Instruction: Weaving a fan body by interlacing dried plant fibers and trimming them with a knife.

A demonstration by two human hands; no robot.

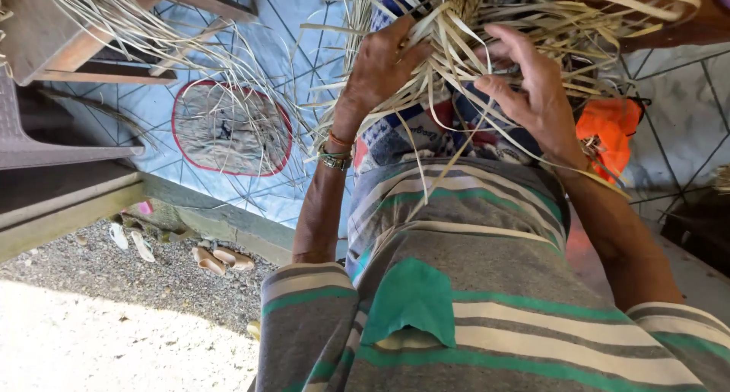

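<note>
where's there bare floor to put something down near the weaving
The blue tiled floor shows bare between the oval mat and the woven straw bundle, and the gravel lies mostly open below the concrete step. Around the left hand and right hand it is crowded with loose straw strips, which also trail over the mat.

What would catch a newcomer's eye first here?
The tangle of pale straw strips at top centre, with the left hand and right hand both gripping into it. Below them is the striped grey-and-green shirt, and an orange cloth lies at right.
</note>
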